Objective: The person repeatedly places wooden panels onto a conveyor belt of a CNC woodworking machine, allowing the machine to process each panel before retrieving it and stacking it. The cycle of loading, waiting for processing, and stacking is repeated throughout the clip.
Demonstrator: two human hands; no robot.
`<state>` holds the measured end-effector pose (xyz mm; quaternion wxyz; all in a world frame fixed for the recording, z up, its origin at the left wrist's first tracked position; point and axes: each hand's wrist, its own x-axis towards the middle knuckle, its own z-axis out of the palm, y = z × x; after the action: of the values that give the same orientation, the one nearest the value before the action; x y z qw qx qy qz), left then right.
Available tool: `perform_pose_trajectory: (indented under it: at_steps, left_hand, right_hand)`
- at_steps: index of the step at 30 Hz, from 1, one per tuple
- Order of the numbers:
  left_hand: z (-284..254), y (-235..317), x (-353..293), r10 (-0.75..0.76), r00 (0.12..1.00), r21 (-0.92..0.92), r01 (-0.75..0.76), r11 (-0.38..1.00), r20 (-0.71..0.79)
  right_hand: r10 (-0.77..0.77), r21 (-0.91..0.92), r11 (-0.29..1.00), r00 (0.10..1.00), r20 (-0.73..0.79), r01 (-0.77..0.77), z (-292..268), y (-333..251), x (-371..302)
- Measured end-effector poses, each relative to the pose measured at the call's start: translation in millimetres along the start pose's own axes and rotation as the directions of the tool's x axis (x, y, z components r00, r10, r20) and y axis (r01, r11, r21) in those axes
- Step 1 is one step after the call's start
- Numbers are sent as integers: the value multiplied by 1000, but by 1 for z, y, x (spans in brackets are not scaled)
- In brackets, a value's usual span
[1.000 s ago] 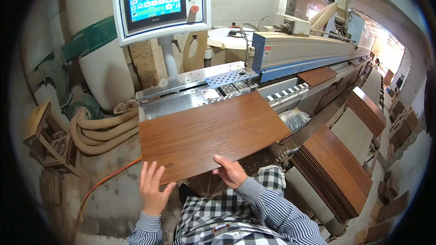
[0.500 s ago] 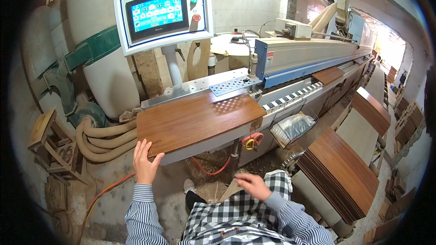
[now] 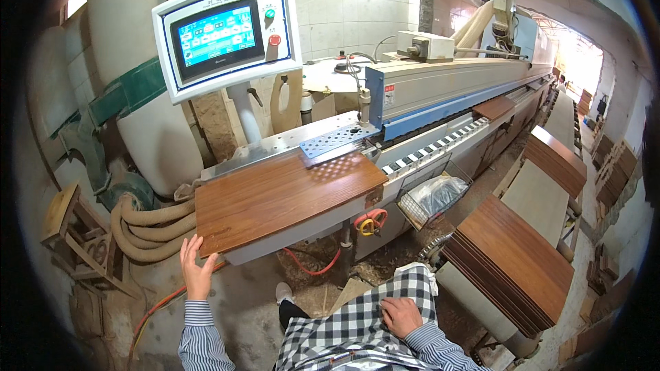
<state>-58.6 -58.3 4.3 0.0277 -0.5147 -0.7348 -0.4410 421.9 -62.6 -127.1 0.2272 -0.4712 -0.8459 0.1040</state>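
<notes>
A brown wood-grain panel (image 3: 285,206) lies flat on the near end of a long machine's bed, its far edge partly beneath a blue perforated plate (image 3: 338,141). My left hand (image 3: 196,276) is at the panel's near left corner, fingers stretched along the left end and thumb by the front edge. It touches the corner without wrapping round it. My right hand (image 3: 401,316) lies on the black-and-white checked apron (image 3: 344,330) over my lap, its fingers loosely bent and apart, holding nothing.
A control screen (image 3: 218,36) on a post stands behind the panel. To the right are a stack of brown panels (image 3: 515,254) on a roller stand, a wire basket (image 3: 436,199) and another panel (image 3: 495,107) farther along the machine. Ribbed hoses (image 3: 148,230) and a wooden stool (image 3: 79,233) stand left.
My left hand has slipped outward from the panel's top to its corner edge. My right hand has come down onto the apron. The whole view has shifted slightly.
</notes>
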Motion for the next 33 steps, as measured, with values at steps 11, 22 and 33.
perform_pose_trajectory:
  at_steps: [11,22,33]
  left_hand:
    - [-6,13,2,-48,999,-17,47,999,-10]
    - [18,27,11,3,1000,9,-3,1000,-9]
    - [55,57,15,114,993,43,-114,993,1]
  right_hand:
    - [-20,-11,1000,1000,-18,20,2,1,-2]
    - [-11,-16,1000,1000,-2,11,3,1,-2]
    - [9,50,999,999,-32,-8,2,2,-3]
